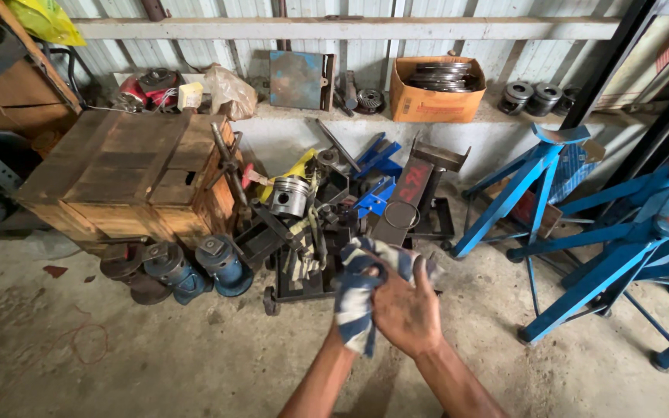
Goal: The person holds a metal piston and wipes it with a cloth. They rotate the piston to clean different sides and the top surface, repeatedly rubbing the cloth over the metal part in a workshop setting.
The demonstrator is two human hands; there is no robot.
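Note:
Both my hands meet low in the middle of the head view, wrapped in a blue, white and grey striped rag [355,296]. My right hand [406,310] lies on top with its back to the camera, fingers closed into the cloth. My left hand [350,321] is mostly hidden under the rag, gripping it from below; only the forearm shows. Just beyond the hands sits a heap of dark metal parts on a small wheeled tray [297,288], with a shiny piston [290,195] on top.
A wooden crate [129,174] stands at the left with round blue and brown metal parts [176,269] along its foot. Blue steel stands [582,224] fill the right side. An orange carton of metal discs [435,89] rests on the back ledge. The floor is dusty concrete.

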